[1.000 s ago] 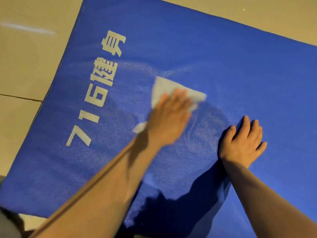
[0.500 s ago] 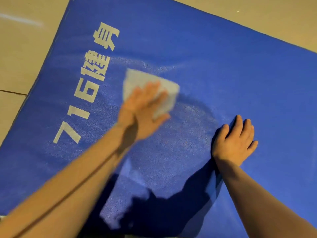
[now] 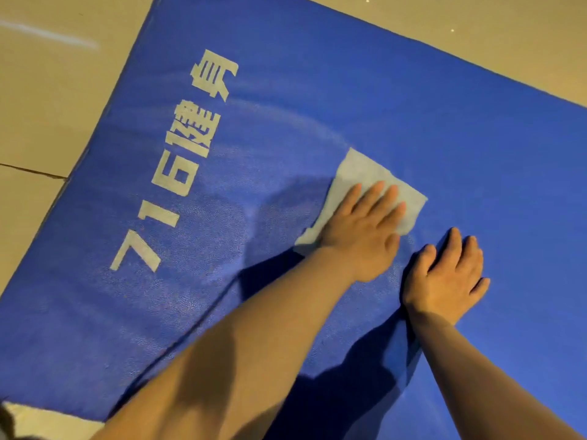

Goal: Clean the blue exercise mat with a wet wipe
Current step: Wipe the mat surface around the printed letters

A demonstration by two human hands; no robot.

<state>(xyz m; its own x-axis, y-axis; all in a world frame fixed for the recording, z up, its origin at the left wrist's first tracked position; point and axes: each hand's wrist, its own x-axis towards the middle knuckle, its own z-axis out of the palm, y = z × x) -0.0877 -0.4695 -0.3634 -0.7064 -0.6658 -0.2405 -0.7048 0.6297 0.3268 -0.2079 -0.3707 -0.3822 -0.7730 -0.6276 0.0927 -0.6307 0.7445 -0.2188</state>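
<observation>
two hands flat: your left hand [image 3: 359, 236] presses the wet wipe [image 3: 365, 179] mid-stroke; your right hand [image 3: 444, 277] braces the blue exercise mat [image 3: 413, 106]; next, wipe the seemingly dry far area.

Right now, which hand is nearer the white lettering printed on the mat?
Left. The left hand presses the wet wipe to the right of the white lettering; the right hand rests flat farther right on the mat.

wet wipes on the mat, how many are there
1. The wet wipe lies flat on the blue mat, pressed under the left hand, beside the right hand. None other shows.
</observation>
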